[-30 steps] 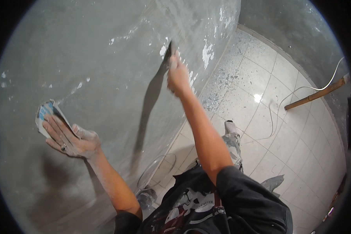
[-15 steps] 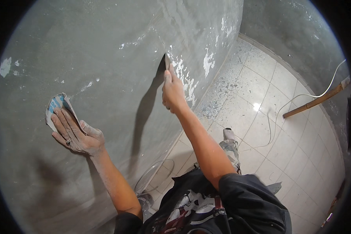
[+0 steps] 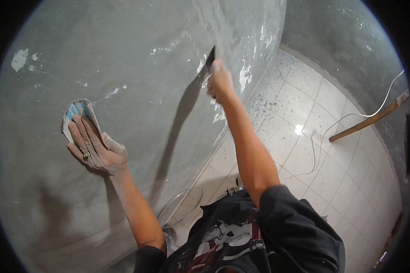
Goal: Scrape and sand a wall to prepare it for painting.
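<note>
A piece of sandpaper (image 3: pixel 79 108), folded, with blue print on its pale back, lies against the grey wall (image 3: pixel 136 107). My dusty left hand (image 3: pixel 98 148) presses it there with its fingers flat over the paper and the thumb at the fold; a ring is on one finger. Farther right, my right hand (image 3: pixel 221 84) grips a putty knife (image 3: pixel 211 58), its dark blade pointing up along the wall. The handle is hidden in my fist, and the hand is slightly blurred. White flaky patches (image 3: pixel 245 76) mark the wall around the blade.
Pale floor tiles (image 3: pixel 337 159) run along the wall's foot at right, scattered with grey chips (image 3: pixel 271 98). A bamboo pole (image 3: pixel 364 122) leans in from the right, near a white cable (image 3: pixel 323 136). A loop of clear tubing or wire (image 3: pixel 200 195) lies by the wall near me.
My right hand has moved up and rightward along the wall with the putty knife. My left hand stays on the sandpaper, and the whole view has shifted a little.
</note>
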Tool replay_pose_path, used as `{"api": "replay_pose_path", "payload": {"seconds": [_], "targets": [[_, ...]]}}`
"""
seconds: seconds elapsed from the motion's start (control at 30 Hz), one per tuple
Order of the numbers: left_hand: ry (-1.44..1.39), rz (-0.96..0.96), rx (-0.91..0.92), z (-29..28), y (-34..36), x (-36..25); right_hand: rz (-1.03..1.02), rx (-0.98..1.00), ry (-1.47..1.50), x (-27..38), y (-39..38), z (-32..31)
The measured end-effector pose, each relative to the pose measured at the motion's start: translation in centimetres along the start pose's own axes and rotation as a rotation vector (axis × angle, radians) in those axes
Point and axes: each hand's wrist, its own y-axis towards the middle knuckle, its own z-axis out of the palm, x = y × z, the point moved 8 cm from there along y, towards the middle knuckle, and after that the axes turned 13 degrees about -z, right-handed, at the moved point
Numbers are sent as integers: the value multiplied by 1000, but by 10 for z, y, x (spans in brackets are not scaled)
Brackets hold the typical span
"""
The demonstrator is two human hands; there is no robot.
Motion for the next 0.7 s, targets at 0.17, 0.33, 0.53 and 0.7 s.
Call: {"api": "replay_pose_path", "payload": {"seconds": [0.17, 0.33, 0.53, 0.7], "targets": [[10, -26, 0, -1, -3, 11, -728, 121, -377, 22, -97, 60], [-49, -16, 73, 1, 2, -12, -729, -75, -268, 103, 41, -17], [-31, -30, 66, 1, -10, 17, -1028, 241, -511, 9, -75, 37], [-25, -46, 171, 7, -8, 0, -1185, 219, -441, 95, -73, 52]]}}
